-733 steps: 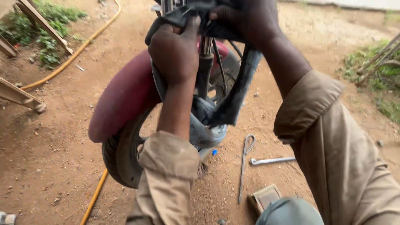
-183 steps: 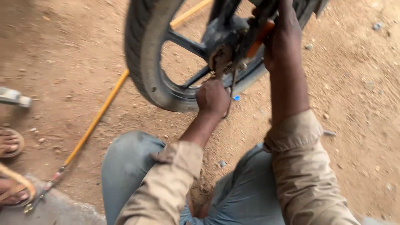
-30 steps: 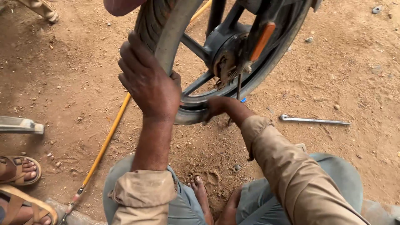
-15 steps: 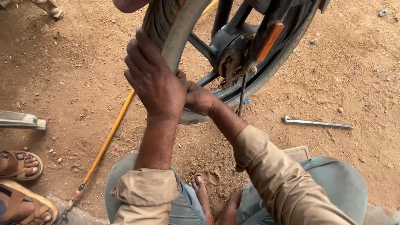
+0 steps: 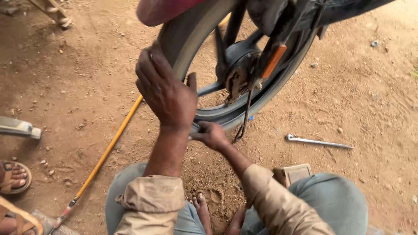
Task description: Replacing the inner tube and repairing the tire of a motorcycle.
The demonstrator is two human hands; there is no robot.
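black tyre point(image 5: 183, 39), red mudguard point(image 5: 163, 9), yellow hose point(image 5: 109, 148)

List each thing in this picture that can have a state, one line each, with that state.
Tyre: mounted on its wheel, gripped.
Left hand: clasped over the tyre.
Right hand: at the rim's lower edge.
Wrench: lying flat on the dirt.
Yellow hose: stretched along the ground.

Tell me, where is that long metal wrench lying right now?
In the head view, the wrench lies flat on the dirt at the right, apart from both hands, just past the lower rim of the wheel and above the person's right knee.
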